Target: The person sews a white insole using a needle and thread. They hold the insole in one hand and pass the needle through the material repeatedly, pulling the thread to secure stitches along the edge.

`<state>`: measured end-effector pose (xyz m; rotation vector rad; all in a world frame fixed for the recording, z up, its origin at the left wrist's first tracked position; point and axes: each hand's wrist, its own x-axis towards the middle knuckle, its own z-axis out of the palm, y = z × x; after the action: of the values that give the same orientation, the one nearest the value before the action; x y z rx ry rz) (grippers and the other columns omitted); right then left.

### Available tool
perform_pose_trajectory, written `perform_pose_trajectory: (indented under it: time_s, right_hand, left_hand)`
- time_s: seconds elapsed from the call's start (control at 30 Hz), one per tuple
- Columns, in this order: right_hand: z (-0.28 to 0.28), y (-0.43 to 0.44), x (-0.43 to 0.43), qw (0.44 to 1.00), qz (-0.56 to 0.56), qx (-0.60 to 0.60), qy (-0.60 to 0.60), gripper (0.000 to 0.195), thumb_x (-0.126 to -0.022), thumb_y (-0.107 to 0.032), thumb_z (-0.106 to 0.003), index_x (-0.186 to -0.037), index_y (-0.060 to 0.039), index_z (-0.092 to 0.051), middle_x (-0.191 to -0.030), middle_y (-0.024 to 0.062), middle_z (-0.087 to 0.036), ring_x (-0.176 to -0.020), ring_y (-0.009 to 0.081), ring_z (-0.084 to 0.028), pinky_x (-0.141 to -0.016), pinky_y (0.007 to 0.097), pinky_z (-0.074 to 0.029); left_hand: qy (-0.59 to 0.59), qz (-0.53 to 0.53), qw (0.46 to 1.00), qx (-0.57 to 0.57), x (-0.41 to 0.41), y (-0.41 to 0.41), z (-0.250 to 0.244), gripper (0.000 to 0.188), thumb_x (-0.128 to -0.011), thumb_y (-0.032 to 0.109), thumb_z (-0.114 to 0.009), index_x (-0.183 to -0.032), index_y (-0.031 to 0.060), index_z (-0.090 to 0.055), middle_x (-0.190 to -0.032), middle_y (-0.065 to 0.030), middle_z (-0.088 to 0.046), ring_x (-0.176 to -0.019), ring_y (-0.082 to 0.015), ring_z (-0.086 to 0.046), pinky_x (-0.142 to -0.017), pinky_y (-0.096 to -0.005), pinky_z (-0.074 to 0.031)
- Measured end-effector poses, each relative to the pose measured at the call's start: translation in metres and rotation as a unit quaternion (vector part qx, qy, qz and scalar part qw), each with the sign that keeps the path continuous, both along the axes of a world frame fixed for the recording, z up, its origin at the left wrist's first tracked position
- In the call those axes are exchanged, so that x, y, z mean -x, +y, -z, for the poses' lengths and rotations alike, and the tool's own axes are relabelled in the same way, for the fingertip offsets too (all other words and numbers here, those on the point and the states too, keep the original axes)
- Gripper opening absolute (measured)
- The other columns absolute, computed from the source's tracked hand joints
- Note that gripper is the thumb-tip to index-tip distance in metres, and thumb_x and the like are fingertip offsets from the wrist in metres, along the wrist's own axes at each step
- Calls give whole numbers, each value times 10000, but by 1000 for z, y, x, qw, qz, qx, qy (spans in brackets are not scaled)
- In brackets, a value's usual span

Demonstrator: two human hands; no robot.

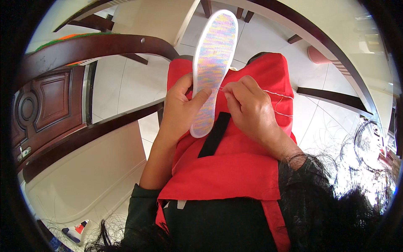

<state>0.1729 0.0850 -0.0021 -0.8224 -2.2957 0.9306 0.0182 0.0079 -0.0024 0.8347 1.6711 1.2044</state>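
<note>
A multicoloured woven shoe insole [216, 47] with a white bound edge stands lengthwise over my lap. My left hand [182, 104] grips its narrow middle, thumb on the patterned face and fingers behind. To the right of the insole, my right hand [250, 105] pinches something thin at its edge. A white thread [279, 93] trails from behind that hand across the lap, with a looser loop below it. Whether a needle is between the right fingertips is too small to tell. Under both hands lies a red apron [226, 176] with a black strip [215, 135] on it.
A dark wooden armrest [104, 47] curves along the left, above a carved wooden door [52, 100]. Table with a dark rim [327, 37] bends across the upper right. A pink container [318, 55] stands on the tiled floor [315, 116] beneath it.
</note>
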Motion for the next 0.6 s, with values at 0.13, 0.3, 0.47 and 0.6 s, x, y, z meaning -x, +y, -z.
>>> perform_pose_trajectory:
  time_s: [0.13,0.3,0.47,0.6]
  right_hand:
    - [8,2,4,998,2,-37,-48,98,-768,32,-608,-855,-8,-588,-794,115,-536,-661,260,-572,-540,333,-474]
    - [16,5,4,1000,16,19,18,74,-785,9,-609,-851,-3,-576,-814,102,-571,-686,202,-588,-595,291,-486]
    - [0,6,-1,949,60,304,52,140,-770,-19,-599,-885,16,-527,-736,101,-578,-662,163,-586,-602,273,-493]
    - [6,5,0,921,102,370,63,171,-757,-45,-617,-866,13,-498,-712,65,-565,-643,102,-555,-598,256,-485]
  left_hand:
    - [25,-28,999,-6,-12,2,3,222,-815,30,-621,-1034,-6,-612,-941,-95,-641,-858,-150,-606,-746,-274,-482]
    - [83,-54,995,-32,-14,4,9,178,-810,20,-627,-984,-19,-615,-930,-102,-618,-830,-170,-604,-722,-270,-475]
    - [122,-71,985,-94,-18,3,13,148,-809,-6,-615,-956,-22,-612,-912,-109,-608,-803,-177,-599,-705,-272,-467]
    - [143,-76,980,-111,-24,1,11,146,-811,-25,-603,-956,-19,-614,-917,-108,-609,-811,-186,-600,-708,-279,-470]
